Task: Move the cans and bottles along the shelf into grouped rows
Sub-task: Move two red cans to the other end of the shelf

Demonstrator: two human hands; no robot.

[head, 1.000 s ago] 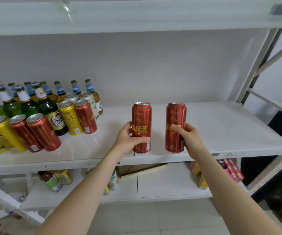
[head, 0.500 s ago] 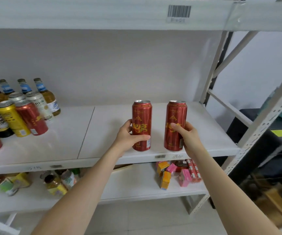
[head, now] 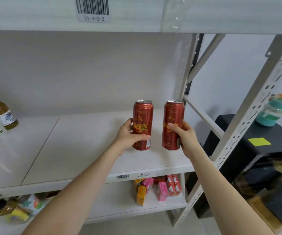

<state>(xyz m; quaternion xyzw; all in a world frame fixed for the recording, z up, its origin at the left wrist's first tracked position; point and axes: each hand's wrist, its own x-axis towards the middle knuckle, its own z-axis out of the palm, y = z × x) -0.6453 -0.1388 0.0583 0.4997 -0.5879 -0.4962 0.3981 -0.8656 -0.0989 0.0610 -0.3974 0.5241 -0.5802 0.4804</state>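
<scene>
The left hand (head: 128, 135) has its grip closed round the left red can (head: 142, 114), thumb across the front low down and fingers curled behind. The right hand (head: 186, 138) holds the right red can (head: 172, 112) in the same way, its grip wrapped round the lower half from the right side. The 2 cans stand upright, side by side with a narrow gap between them, over the right end of the middle shelf (head: 79, 150) and towards its front. Whether their bases touch the board I cannot tell.

Well apart, at the far left edge, stands a brown bottle (head: 4, 114) with a blue and white label, with blurred containers beside it. The upper shelf edge carries a barcode label (head: 92, 9) marked D1-4-2-2. On the lower shelf sit pink, red and orange cartons (head: 162, 190) under the cans, and jars (head: 13, 209) at the left. Beyond the rack's right upright (head: 245, 109) is a black box (head: 276, 133) bearing a yellow note (head: 259, 141) and a teal jar (head: 272, 112).
</scene>
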